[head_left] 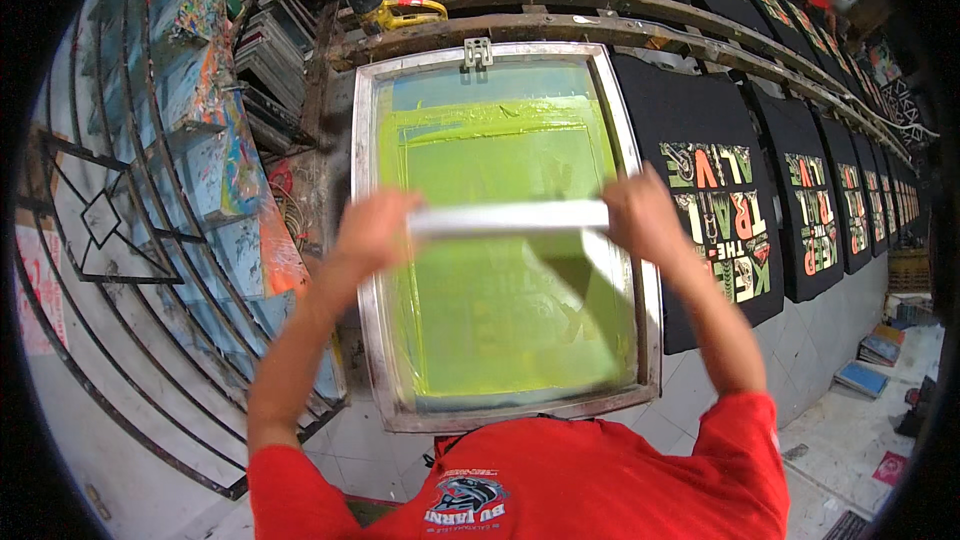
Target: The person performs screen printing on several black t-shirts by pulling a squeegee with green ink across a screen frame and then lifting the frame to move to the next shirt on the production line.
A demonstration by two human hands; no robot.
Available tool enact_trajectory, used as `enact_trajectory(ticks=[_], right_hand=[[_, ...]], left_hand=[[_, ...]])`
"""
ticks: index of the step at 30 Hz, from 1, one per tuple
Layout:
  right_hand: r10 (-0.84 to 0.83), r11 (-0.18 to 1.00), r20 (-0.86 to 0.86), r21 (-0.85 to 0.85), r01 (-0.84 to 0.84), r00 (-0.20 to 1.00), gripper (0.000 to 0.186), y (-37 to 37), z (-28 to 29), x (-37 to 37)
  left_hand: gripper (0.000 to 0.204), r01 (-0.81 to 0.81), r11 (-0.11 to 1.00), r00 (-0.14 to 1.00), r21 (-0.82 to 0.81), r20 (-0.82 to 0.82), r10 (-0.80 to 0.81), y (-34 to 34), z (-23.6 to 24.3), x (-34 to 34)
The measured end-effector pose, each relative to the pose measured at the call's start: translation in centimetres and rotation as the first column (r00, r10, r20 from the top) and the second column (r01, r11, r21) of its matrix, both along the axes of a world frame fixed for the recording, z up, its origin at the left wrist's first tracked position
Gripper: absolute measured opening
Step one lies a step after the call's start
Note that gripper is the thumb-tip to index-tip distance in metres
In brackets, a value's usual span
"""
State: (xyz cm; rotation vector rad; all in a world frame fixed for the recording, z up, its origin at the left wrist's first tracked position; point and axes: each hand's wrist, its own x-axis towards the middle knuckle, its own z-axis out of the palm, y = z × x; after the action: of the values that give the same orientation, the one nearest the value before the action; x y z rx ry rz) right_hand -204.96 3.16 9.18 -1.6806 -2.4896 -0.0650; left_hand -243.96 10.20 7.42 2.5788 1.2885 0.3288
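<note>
My left hand (377, 230) and my right hand (645, 214) are closed round the two ends of a white squeegee (510, 218), which lies crosswise over a screen printing frame (368, 310). Motion smears the left hand and the bar somewhat. Yellow-green ink (490, 340) coats most of the mesh inside the frame, with a thicker ridge near the far end. A metal hinge clamp (478, 53) sits at the middle of the frame's far edge. The squeegee's lower edge is hidden from me.
Black printed shirts (715, 200) lie on boards in a row to the right, with more beyond the wooden rails (560, 25). A yellow heat gun (375, 8) rests at the far left of the rails. Metal bars (140, 280) and paint-stained blue panels (215, 190) stand on the left.
</note>
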Motion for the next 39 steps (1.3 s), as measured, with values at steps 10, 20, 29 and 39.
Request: enact_trajectory(ticks=[10, 20, 29, 39], right_hand=[[-0.011, 0.979, -0.128, 0.201, 0.037, 0.992, 0.031, -27.8, -6.5, -5.1], [0.169, 0.983, -0.122, 0.087, -0.159, 0.978, 0.045, -29.9, -8.4, -3.8], [-0.220, 0.945, -0.375, 0.147, 0.292, 0.901, 0.050, -30.7, -8.1, -2.4], [-0.842, 0.512, -0.445, -0.486, 0.708, 0.304, 0.068, -26.4, -9.9, 2.0]], left_hand=[[0.029, -0.006, 0.997, 0.952, 0.071, 0.306, -0.016, -28.0, -5.8, -2.2], [0.049, 0.046, 0.992, 0.927, 0.119, 0.366, -0.087, -30.3, -7.9, -2.6], [0.031, -0.647, 0.748, 0.582, -0.149, 0.537, 0.610, -31.0, -10.3, -6.8], [0.063, -0.702, 0.383, 0.393, -0.601, 0.122, 0.911, -29.7, -13.1, -7.8]])
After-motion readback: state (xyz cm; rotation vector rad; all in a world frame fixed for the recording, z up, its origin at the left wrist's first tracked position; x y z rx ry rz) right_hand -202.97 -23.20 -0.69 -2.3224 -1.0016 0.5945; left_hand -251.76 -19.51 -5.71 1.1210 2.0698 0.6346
